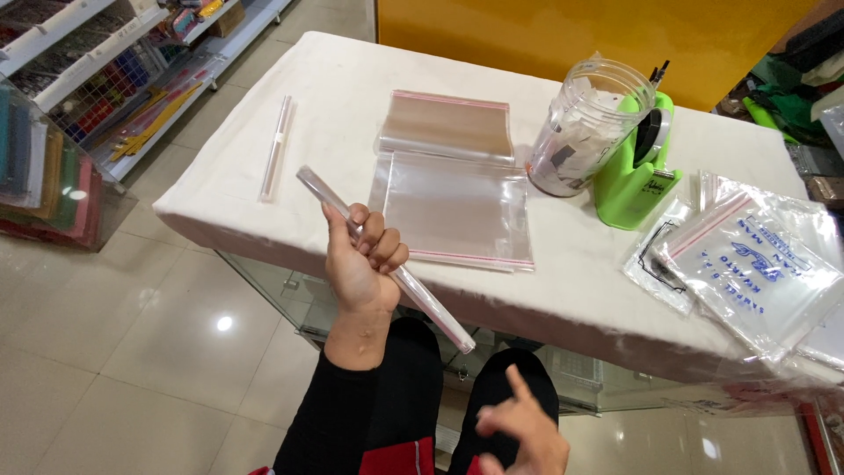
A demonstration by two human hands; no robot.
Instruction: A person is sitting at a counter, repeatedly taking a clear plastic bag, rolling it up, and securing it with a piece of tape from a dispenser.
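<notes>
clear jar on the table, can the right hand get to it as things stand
Probably yes. The right hand is empty and low near the lap, and the white table between it and the clear jar is bare; the left hand holds a rolled bag.

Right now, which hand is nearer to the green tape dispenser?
Neither is close; the right hand looks roughly as near. It hangs low, below the table edge, under the green tape dispenser; the left hand, gripping a clear rolled tube, is far left.
</notes>
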